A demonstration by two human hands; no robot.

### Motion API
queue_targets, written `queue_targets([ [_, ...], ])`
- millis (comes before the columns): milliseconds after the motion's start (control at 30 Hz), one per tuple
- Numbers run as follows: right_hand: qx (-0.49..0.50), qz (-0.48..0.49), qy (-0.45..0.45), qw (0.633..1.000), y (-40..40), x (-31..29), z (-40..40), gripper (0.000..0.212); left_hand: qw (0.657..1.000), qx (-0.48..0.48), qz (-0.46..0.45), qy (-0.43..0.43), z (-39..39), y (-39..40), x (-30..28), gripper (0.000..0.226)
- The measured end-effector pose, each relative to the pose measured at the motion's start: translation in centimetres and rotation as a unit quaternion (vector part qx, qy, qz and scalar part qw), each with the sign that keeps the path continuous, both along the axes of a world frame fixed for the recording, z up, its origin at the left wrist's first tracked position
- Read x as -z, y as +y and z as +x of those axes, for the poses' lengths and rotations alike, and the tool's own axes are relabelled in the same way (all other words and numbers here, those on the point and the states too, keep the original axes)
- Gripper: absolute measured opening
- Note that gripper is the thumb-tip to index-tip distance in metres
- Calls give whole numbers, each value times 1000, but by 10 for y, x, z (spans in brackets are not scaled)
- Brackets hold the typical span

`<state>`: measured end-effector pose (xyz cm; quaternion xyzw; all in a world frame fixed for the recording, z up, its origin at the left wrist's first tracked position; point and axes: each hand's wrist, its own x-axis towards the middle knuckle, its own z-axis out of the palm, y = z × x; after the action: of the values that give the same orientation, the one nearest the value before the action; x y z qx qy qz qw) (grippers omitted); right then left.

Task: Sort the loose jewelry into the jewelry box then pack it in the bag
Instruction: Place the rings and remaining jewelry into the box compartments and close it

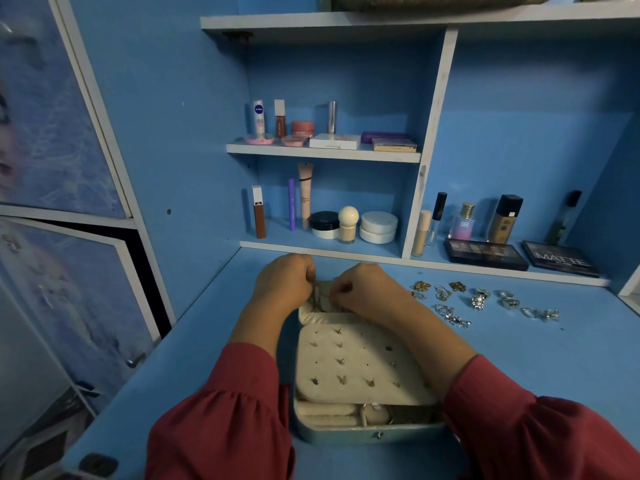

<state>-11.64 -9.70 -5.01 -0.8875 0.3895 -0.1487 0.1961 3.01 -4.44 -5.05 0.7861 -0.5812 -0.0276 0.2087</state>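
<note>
An open jewelry box (367, 434) sits on the blue desk in front of me, its cream earring panel (356, 365) studded with several small earrings. At the box's far end, both hands pinch a thin gold chain (320, 301). My left hand (284, 282) holds it from the left, and my right hand (367, 289) from the right. Loose jewelry (481, 301), gold and silver rings and earrings, lies spread on the desk to the right of the box. No bag is in view.
Cosmetics fill the shelves behind: tubes and jars (325, 220), a bottle row (467, 220), and two eyeshadow palettes (485, 252) at the desk's back right. Cupboard doors (69, 271) stand to the left. Bare desk (554, 358) lies at the front right.
</note>
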Motion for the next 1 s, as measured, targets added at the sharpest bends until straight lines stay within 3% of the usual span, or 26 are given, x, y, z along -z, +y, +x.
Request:
queue_targets([
  [267, -33, 61, -1, 998, 4, -10, -2, 12, 996, 37, 55, 57, 1, 11, -15, 29],
  [500, -38, 204, -130, 970, 9, -18, -2, 17, 983, 70, 64, 157, 2, 18, -25, 21],
  [733, -27, 128, -92, 987, 4, -14, 1, 16, 984, 65, 52, 161, 5, 20, -25, 20],
  [1000, -38, 45, 51, 997, 3, -15, -5, 14, 974, 71, 123, 178, 2, 20, -24, 20],
])
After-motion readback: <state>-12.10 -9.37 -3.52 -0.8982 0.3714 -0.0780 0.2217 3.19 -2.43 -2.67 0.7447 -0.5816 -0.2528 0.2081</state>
